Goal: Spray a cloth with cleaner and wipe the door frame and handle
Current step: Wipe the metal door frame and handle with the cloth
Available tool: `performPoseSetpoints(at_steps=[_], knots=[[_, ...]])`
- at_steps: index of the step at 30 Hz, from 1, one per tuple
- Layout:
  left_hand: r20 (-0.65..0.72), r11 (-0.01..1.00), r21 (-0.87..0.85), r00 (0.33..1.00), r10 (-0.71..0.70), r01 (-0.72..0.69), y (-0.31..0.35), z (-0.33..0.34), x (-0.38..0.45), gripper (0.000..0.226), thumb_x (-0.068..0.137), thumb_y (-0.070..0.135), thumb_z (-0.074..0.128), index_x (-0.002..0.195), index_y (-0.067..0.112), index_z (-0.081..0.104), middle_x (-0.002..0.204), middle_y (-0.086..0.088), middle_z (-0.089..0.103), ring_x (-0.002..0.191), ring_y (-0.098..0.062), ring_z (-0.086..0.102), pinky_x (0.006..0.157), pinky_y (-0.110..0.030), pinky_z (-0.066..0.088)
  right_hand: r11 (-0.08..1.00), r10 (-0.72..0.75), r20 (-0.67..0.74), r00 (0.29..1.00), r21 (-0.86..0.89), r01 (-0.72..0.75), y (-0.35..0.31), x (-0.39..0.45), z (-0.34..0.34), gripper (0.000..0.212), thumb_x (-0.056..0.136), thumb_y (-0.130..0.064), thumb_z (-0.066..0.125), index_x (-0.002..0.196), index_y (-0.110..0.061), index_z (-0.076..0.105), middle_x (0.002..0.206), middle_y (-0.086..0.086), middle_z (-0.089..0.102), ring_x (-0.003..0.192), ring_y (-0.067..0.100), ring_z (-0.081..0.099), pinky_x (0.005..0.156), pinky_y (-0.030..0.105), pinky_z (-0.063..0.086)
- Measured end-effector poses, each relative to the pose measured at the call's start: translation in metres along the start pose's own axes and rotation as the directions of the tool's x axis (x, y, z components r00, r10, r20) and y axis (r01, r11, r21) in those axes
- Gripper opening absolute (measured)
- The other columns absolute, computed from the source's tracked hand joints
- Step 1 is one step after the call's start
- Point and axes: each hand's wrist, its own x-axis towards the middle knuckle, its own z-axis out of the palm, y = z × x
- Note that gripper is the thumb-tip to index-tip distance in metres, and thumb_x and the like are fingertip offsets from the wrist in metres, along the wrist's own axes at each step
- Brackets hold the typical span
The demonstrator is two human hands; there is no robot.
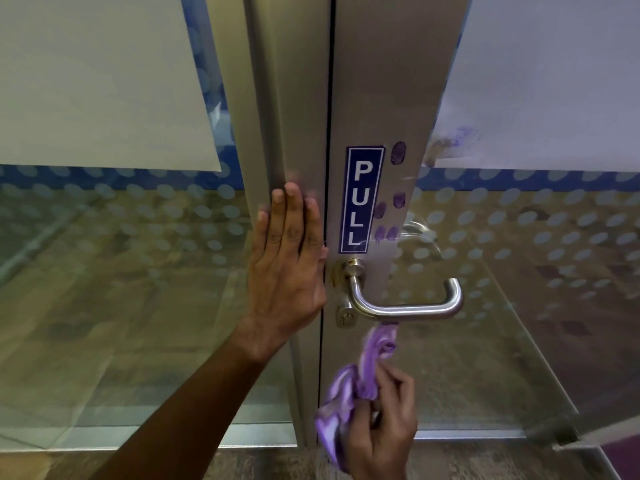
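A brushed-metal door frame (377, 98) runs down the middle, with a blue PULL sticker (362, 199) and several purple fingerprint smudges (398, 152) beside it. Below the sticker a steel lever handle (408, 308) juts out to the right, with a keyhole cylinder (345, 317) under its base. My left hand (289, 261) lies flat, fingers up, on the fixed frame post just left of the door gap. My right hand (381, 424) grips a crumpled purple cloth (360, 379), whose top end reaches the underside of the handle. No spray bottle is in view.
Glass panels with frosted film and blue dotted bands flank the frame on both sides. A purple smear (457, 136) marks the right glass near the frame. A metal floor rail (485, 436) runs along the bottom.
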Motion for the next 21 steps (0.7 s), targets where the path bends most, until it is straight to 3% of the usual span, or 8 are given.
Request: performPoseSetpoints(at_steps=[3, 6, 8, 10, 14, 17, 21], knots=[[-0.005, 1.000, 0.006, 1.000, 0.016, -0.016, -0.003, -0.001, -0.002, 0.067, 0.104, 0.026, 0.029, 0.154, 0.011, -0.013, 0.161, -0.005, -0.027, 0.151, -0.021, -0.018, 0.124, -0.039, -0.008, 0.987, -0.161, 0.045, 0.986, -0.009, 0.162, -0.024, -0.007, 0.007, 0.053, 0.082, -0.009, 0.049, 0.130, -0.029, 0.060, 0.130, 0.000, 0.052, 0.107, 0.022, 0.063, 0.075, 0.032, 0.054], [-0.008, 1.000, 0.008, 1.000, 0.026, -0.026, -0.006, -0.001, -0.003, 0.072, 0.102, 0.024, 0.035, 0.154, 0.011, -0.012, 0.162, -0.005, -0.026, 0.151, -0.020, -0.017, 0.124, -0.038, -0.007, 0.955, -0.296, -0.011, 0.955, -0.027, 0.296, -0.053, 0.013, 0.009, 0.053, 0.088, -0.009, 0.049, 0.138, -0.027, 0.055, 0.135, 0.004, 0.048, 0.113, 0.028, 0.058, 0.088, 0.033, 0.048], [-0.008, 1.000, 0.015, 1.000, 0.028, -0.028, -0.007, -0.001, -0.002, 0.075, 0.101, 0.023, 0.039, 0.154, 0.011, -0.012, 0.162, -0.004, -0.026, 0.151, -0.020, -0.016, 0.124, -0.037, -0.007, 0.923, -0.376, -0.026, 0.926, -0.103, 0.372, -0.069, 0.039, 0.009, 0.042, 0.095, -0.019, 0.052, 0.137, -0.019, 0.056, 0.133, 0.010, 0.049, 0.117, 0.028, 0.053, 0.090, 0.037, 0.046], [-0.018, 0.999, 0.011, 0.999, 0.039, -0.038, -0.007, -0.001, -0.002, 0.067, 0.107, 0.030, 0.030, 0.155, 0.011, -0.012, 0.162, -0.004, -0.025, 0.152, -0.019, -0.015, 0.124, -0.037, -0.005, 0.876, -0.416, 0.056, 0.907, -0.241, 0.417, -0.077, 0.067, 0.009, 0.044, 0.094, -0.032, 0.058, 0.131, -0.008, 0.060, 0.129, 0.017, 0.051, 0.118, 0.029, 0.050, 0.093, 0.042, 0.044], [-0.034, 0.998, -0.032, 0.998, 0.045, -0.046, -0.006, -0.002, -0.002, 0.061, 0.109, 0.040, 0.016, 0.155, 0.011, -0.010, 0.163, -0.003, -0.023, 0.152, -0.018, -0.013, 0.125, -0.038, -0.003, 0.721, -0.240, 0.336, 0.911, -0.566, 0.399, -0.076, 0.095, 0.016, 0.062, 0.076, -0.040, 0.065, 0.128, -0.007, 0.063, 0.126, 0.019, 0.059, 0.113, 0.033, 0.051, 0.096, 0.044, 0.033], [-0.010, 0.998, -0.035, 0.998, 0.055, -0.055, -0.007, -0.004, -0.002, 0.063, 0.108, 0.045, 0.014, 0.155, 0.012, -0.012, 0.162, -0.003, -0.025, 0.152, -0.017, -0.015, 0.124, -0.037, -0.005, 0.596, -0.208, 0.373, 0.904, -0.685, 0.419, -0.074, 0.101, 0.024, 0.053, 0.066, -0.018, 0.074, 0.119, -0.014, 0.069, 0.106, 0.015, 0.065, 0.093, 0.035, 0.058, 0.078, 0.042, 0.036], [-0.028, 0.998, -0.024, 0.998, 0.050, -0.051, -0.008, -0.004, -0.002, 0.062, 0.108, 0.044, 0.015, 0.155, 0.012, -0.010, 0.163, -0.003, -0.023, 0.152, -0.018, -0.013, 0.125, -0.036, -0.004, 0.668, -0.176, 0.328, 0.928, -0.653, 0.357, -0.080, 0.117, 0.028, 0.031, 0.068, -0.015, 0.083, 0.098, -0.020, 0.076, 0.094, 0.010, 0.067, 0.075, 0.035, 0.062, 0.068, 0.039, 0.047]])
